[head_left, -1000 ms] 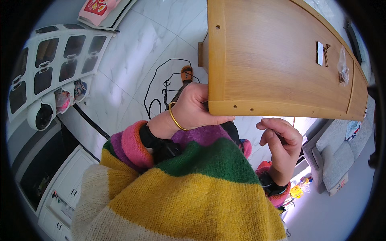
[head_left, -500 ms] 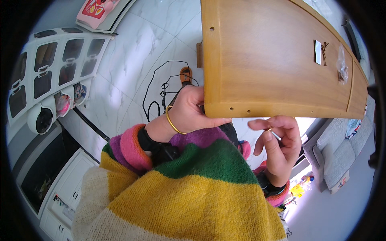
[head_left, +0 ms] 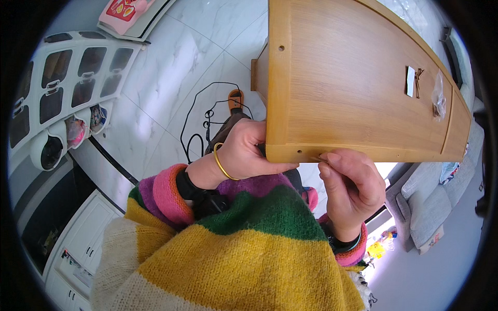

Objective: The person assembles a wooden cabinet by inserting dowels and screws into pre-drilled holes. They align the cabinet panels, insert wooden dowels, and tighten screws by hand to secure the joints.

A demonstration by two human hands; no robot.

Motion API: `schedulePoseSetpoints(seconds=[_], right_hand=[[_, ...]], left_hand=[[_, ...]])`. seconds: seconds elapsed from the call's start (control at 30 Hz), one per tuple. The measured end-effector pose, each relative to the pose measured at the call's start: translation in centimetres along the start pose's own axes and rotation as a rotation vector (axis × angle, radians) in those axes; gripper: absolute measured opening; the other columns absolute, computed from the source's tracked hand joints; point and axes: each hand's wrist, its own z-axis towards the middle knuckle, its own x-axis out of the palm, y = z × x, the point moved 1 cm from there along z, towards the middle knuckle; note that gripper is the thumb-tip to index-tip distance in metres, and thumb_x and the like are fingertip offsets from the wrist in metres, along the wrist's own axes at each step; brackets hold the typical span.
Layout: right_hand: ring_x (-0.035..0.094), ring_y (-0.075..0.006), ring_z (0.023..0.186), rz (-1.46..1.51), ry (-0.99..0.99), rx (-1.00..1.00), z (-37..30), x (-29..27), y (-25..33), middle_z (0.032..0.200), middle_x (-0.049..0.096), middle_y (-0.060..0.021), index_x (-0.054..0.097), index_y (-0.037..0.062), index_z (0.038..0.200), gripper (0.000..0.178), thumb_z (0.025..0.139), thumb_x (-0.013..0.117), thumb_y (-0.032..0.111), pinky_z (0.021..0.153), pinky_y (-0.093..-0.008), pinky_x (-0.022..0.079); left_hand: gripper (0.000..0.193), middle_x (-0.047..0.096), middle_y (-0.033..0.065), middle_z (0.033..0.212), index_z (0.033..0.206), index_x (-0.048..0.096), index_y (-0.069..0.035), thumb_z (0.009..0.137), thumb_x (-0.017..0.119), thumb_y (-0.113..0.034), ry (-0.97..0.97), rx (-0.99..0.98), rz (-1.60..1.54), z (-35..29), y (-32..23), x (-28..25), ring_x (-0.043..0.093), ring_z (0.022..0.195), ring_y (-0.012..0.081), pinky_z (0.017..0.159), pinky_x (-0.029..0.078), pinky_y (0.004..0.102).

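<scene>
A light-brown wooden panel (head_left: pixel 347 98) with a raised frame and drilled holes extends from the middle to the far right. My left hand (head_left: pixel 245 151) is closed round its near left corner, with the thumb along the near edge. Just right of it, my right hand (head_left: pixel 357 189) pinches a small bronze-coloured screw (head_left: pixel 317 158) between thumb and forefinger. The screw's tip is at the panel's near edge, beside an open hole; how deep it sits is hidden. Several long bronze screws (head_left: pixel 418 82) lie on the panel by a white paper slip (head_left: pixel 410 81) and a clear plastic bag (head_left: pixel 439 98).
Black cable (head_left: pixel 182 136) loops over the marble-tiled floor (head_left: pixel 155 98), near an orange slipper (head_left: pixel 235 99) on my foot. White storage bins (head_left: pixel 78 78) with dark windows stand at the left. A grey sofa (head_left: pixel 441 202) is at the right.
My right hand has moved left and up to the panel's near edge, bringing the screw to it. The panel's near corner has shifted slightly toward me. My left hand keeps its hold.
</scene>
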Motion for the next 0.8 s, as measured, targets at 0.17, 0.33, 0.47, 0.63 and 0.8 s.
schedulePoseSetpoints(seconds=[0.17, 0.33, 0.47, 0.63, 0.8], right_hand=[[0.063, -0.0216, 0.067, -0.03, 0.019, -0.01, 0.3, 0.6, -0.2, 0.075, 0.064, -0.0109, 0.061, 0.0007, 0.08, 0.022, 0.062, 0.073, -0.004, 0.059, -0.0265, 0.05], [0.062, -0.0212, 0.066, -0.05, 0.056, -0.054, 0.6, 0.8, -0.1, 0.075, 0.064, -0.0104, 0.063, 0.001, 0.078, 0.02, 0.062, 0.073, -0.004, 0.058, -0.0264, 0.049], [0.061, -0.0211, 0.064, -0.129, 0.073, -0.108, 0.8, 0.9, 0.1, 0.073, 0.062, -0.0093, 0.064, 0.0011, 0.078, 0.019, 0.061, 0.072, -0.003, 0.055, -0.0266, 0.049], [0.06, -0.0197, 0.061, -0.268, 0.089, -0.271, 0.9, 1.4, 0.2, 0.073, 0.061, -0.0076, 0.065, 0.0022, 0.077, 0.019, 0.059, 0.071, -0.002, 0.051, -0.0266, 0.047], [0.057, -0.0168, 0.058, -0.345, 0.083, -0.367, 0.7, 1.6, 0.0, 0.074, 0.061, -0.0065, 0.065, 0.0032, 0.076, 0.019, 0.059, 0.071, -0.001, 0.048, -0.0253, 0.045]], left_hand=[[0.027, 0.067, 0.0108, 0.084, 0.09, 0.064, 0.0, 0.067, 0.074, -0.007, -0.005, 0.048, 0.084, 0.1, 0.4, -0.1, 0.066, 0.075, 0.0162, 0.065, 0.05, 0.0253], [0.025, 0.065, 0.0113, 0.088, 0.088, 0.064, -0.002, 0.065, 0.073, -0.006, -0.021, 0.039, 0.087, 0.1, 0.4, -0.2, 0.066, 0.075, 0.0202, 0.065, 0.05, 0.0261], [0.025, 0.064, 0.0117, 0.09, 0.087, 0.065, -0.003, 0.065, 0.074, -0.006, -0.03, 0.054, 0.125, 0.0, 0.4, -0.1, 0.065, 0.076, 0.0216, 0.065, 0.05, 0.0267], [0.024, 0.064, 0.0115, 0.089, 0.086, 0.064, -0.003, 0.065, 0.074, -0.008, -0.057, 0.052, 0.074, 0.0, 0.5, 0.2, 0.065, 0.074, 0.0211, 0.064, 0.049, 0.027], [0.023, 0.065, 0.0107, 0.084, 0.086, 0.064, -0.003, 0.066, 0.074, -0.008, -0.064, 0.025, 0.092, -0.2, 0.7, 0.1, 0.065, 0.071, 0.0183, 0.062, 0.049, 0.026]])
